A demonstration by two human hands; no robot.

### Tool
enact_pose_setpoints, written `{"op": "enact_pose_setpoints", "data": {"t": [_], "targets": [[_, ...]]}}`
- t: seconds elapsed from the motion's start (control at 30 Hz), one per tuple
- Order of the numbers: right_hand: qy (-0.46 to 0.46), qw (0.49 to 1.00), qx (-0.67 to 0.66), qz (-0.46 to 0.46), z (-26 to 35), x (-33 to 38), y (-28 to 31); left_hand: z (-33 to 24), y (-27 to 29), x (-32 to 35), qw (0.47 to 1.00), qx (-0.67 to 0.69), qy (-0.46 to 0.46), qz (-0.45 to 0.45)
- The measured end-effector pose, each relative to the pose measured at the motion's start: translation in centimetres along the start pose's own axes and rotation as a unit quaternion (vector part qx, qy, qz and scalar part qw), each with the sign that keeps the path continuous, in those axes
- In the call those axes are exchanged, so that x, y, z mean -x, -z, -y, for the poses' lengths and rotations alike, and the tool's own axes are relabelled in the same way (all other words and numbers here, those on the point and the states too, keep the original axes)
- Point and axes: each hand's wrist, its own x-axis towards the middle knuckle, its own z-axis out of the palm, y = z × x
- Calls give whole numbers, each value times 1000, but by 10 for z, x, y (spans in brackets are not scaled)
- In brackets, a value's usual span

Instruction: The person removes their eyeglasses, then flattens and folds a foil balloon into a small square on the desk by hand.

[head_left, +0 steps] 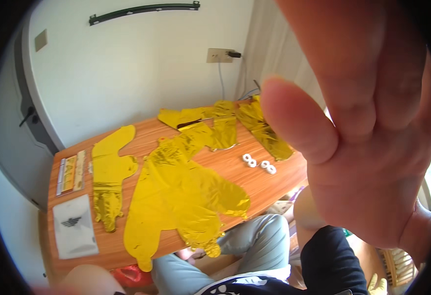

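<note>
The wooden counter (254,184) by the white wall carries flat gold foil balloons (181,191). My right hand (367,123) is raised near the camera, fingers spread, empty; my left is out of view. The foil looks light, slippery and crinkly; I'd pinch an edge.

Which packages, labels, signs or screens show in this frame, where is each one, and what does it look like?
Flat plastic packet: near left corner of the wooden table, rectangular, pale white with a small dark emblem in the middle.
Printed card strip: left edge of the table, just beyond the packet, long narrow rectangle, yellow and orange with pale borders.
No signs or screens in view.
</note>
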Motion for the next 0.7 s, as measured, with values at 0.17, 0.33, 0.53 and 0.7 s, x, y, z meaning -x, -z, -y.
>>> {"op": "enact_pose_setpoints", "data": {"t": [0.17, 0.33, 0.53, 0.7], "targets": [[-28, 999, 2, 20, 1, 7, 4, -48, -11, 0, 998, 63, 21, 4], [-10, 999, -25, 28, 8, 5, 14, -102, 9, -23, 997, 80, 7, 1], [-13, 999, -45, 2, 21, 28, 25, -152, 37, -52, 993, 110, 7, 39], [-31, 997, -66, -31, 27, 48, 30, -186, 61, -77, 988, 132, 26, 82]]}}
